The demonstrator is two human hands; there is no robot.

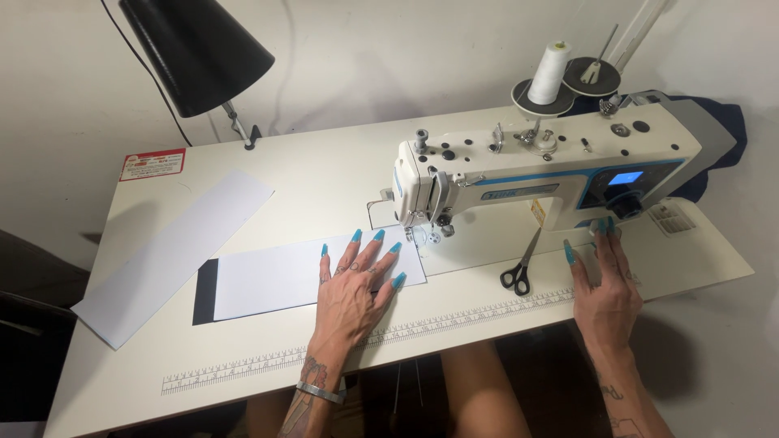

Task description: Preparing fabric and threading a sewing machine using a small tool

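Note:
My left hand [355,285] lies flat, fingers spread, on a white rectangular piece [276,276] that rests on a dark fabric strip [204,292]. The piece's right end sits under the presser foot [422,235] of a white and blue sewing machine [535,166]. My right hand [604,280] reaches up to the machine's front panel, fingertips at the dark knob [623,207] below a small blue screen. It holds nothing. Black-handled scissors [519,268] lie on the table between my hands.
A long white strip [174,255] lies diagonally at the left. A black lamp [199,49] stands at the back left. A white thread cone [550,73] tops the machine. A printed ruler [389,337] runs along the table's front edge. A red label [152,164] sits far left.

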